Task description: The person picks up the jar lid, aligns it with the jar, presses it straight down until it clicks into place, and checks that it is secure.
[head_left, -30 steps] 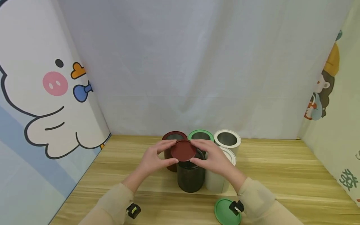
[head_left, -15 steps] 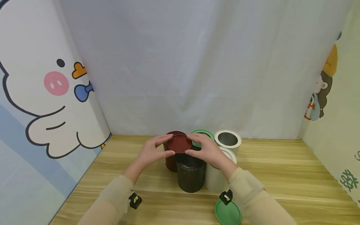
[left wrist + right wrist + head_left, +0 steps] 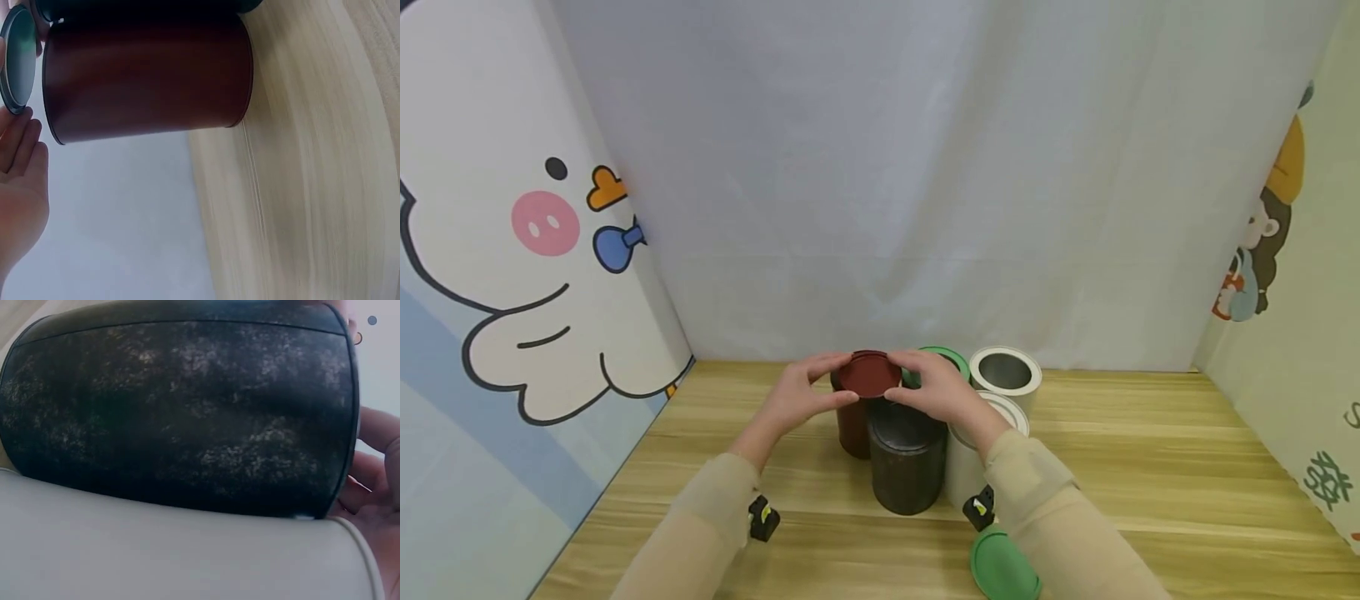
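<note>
Both hands pinch a dark red round lid [image 3: 870, 377] by its rim, the left hand [image 3: 793, 396] on one side and the right hand [image 3: 934, 388] on the other. Behind and below it stands a dark red can [image 3: 853, 432]; the lid hides most of the can's mouth in the head view. From the left wrist, the lid [image 3: 22, 56] shows a small gap from the end of the red can [image 3: 150, 78]. A black can [image 3: 907, 475] stands in front, below the right hand. The right wrist view is filled by the black can [image 3: 187, 419] and a white can [image 3: 156, 544].
A green-rimmed can [image 3: 957, 358] and an open white can [image 3: 976, 373] stand at the back. In front of the latter is a lidded white can [image 3: 962, 471], partly behind the right forearm. A green lid [image 3: 1000, 567] lies on the wooden table [image 3: 1150, 483]. A pale curtain [image 3: 880, 183] closes off the back.
Both hands have carried the red lid left and away from the body, from over the black can to over the red can. The cans and the green lid have stayed put.
</note>
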Motion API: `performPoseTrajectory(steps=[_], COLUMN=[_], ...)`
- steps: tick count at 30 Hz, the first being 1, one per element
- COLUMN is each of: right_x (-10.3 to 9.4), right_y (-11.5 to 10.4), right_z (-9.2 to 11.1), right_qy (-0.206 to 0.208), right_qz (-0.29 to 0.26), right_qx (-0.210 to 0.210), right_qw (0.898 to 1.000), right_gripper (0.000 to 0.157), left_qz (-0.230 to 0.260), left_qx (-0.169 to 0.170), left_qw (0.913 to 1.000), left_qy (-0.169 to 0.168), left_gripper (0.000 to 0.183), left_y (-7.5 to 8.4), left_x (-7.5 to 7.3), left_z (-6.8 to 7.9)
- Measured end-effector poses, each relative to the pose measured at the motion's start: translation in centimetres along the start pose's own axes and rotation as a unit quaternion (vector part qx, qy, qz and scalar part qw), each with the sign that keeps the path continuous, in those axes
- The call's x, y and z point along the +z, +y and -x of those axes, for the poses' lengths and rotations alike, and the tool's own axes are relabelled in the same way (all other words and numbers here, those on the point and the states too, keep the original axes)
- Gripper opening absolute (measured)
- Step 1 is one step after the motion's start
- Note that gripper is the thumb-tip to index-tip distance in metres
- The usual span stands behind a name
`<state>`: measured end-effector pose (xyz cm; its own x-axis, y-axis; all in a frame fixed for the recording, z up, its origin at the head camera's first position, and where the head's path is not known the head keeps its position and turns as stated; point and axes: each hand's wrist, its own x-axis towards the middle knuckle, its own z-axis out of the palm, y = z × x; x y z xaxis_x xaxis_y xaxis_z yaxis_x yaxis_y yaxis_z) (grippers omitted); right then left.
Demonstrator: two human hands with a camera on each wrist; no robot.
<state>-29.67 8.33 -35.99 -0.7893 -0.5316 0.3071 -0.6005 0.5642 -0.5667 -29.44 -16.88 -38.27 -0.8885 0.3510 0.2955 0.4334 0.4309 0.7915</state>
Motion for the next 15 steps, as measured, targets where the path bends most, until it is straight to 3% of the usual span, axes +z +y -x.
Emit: performPoseTrajectory(steps=[15], right_x=[0.1], right_y=[0.6], right_z=[-1.7], right_qy=[-0.032], right_qz=[-0.01], right_qx=[0.04], right_qw=[0.999], right_gripper=[0.056], left_qz=[-0.012], left_qx=[-0.011], left_qw=[0.9999], left_qy=[-0.001], left_gripper=[0.063], left_y=[-1.0], left_x=[-0.3], left_z=[-1.3])
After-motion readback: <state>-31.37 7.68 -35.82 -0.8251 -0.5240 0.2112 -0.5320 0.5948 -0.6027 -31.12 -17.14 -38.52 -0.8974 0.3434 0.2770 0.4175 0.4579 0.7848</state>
